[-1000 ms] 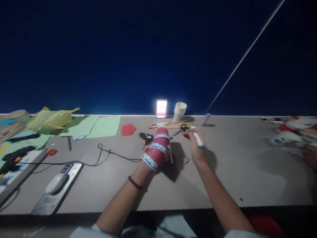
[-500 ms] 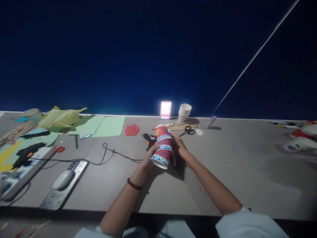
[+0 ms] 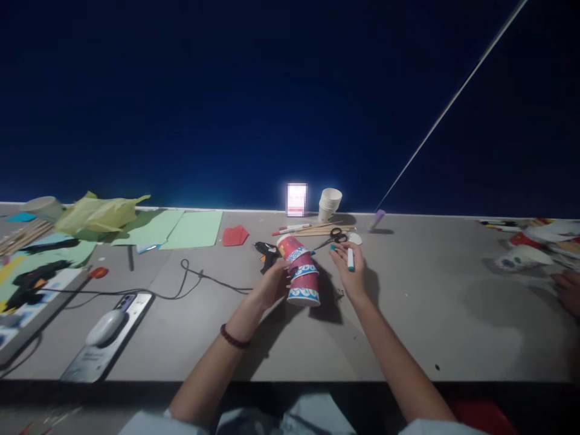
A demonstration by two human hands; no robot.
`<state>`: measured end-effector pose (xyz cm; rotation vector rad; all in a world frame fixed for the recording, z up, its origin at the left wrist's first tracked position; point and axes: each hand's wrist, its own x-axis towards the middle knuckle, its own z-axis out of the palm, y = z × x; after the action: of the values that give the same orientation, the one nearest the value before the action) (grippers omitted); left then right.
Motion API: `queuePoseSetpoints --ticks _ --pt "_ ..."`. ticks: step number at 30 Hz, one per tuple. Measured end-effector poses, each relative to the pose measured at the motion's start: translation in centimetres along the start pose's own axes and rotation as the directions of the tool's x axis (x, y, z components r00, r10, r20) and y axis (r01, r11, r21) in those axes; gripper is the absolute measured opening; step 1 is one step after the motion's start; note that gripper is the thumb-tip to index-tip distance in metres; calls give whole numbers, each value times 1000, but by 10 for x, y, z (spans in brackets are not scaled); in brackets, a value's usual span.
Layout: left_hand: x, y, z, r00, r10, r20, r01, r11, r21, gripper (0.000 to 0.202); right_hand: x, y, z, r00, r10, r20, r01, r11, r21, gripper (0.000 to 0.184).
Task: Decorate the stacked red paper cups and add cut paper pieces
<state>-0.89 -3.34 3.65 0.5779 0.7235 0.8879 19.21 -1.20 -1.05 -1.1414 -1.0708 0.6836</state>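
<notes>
My left hand (image 3: 270, 287) is closed around a tilted stack of paper cups (image 3: 304, 272), red with blue-and-white patterned bands. The wider rim of the stack points toward me. To its right, my right hand (image 3: 352, 275) is apart from the cups and holds a white marker (image 3: 350, 258) with a teal end. A small teal piece (image 3: 333, 247), perhaps a cap, shows at the fingertips of that hand. Just beyond the hands lie black scissors (image 3: 336, 235), and a black glue gun (image 3: 267, 255) rests left of the cups.
White paper cups (image 3: 330, 204) stand nested at the back beside a lit screen (image 3: 296, 199). Wooden sticks (image 3: 319, 229), red paper (image 3: 235, 235) and green sheets (image 3: 193, 230) lie nearby. A power strip (image 3: 43, 308) and phone (image 3: 109, 338) are at left; another person's hand (image 3: 567, 290) appears at right.
My right hand has come away from the cups to the right, now showing the marker. The cup stack has turned in my left hand. Another person's hand has appeared at the right edge.
</notes>
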Motion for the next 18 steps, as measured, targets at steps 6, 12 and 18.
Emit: queuePoseSetpoints --ticks 6,12,18 --pt "-13 -3 -16 987 -22 -160 71 949 308 73 -16 -9 2 999 34 8 -35 993 112 30" --pt "-30 -13 -29 992 115 -55 -44 717 696 82 -23 -29 13 988 -67 139 53 993 105 37" --pt "-30 -10 -32 955 261 -138 -35 563 826 96 -20 -40 27 977 -90 194 69 991 111 40"
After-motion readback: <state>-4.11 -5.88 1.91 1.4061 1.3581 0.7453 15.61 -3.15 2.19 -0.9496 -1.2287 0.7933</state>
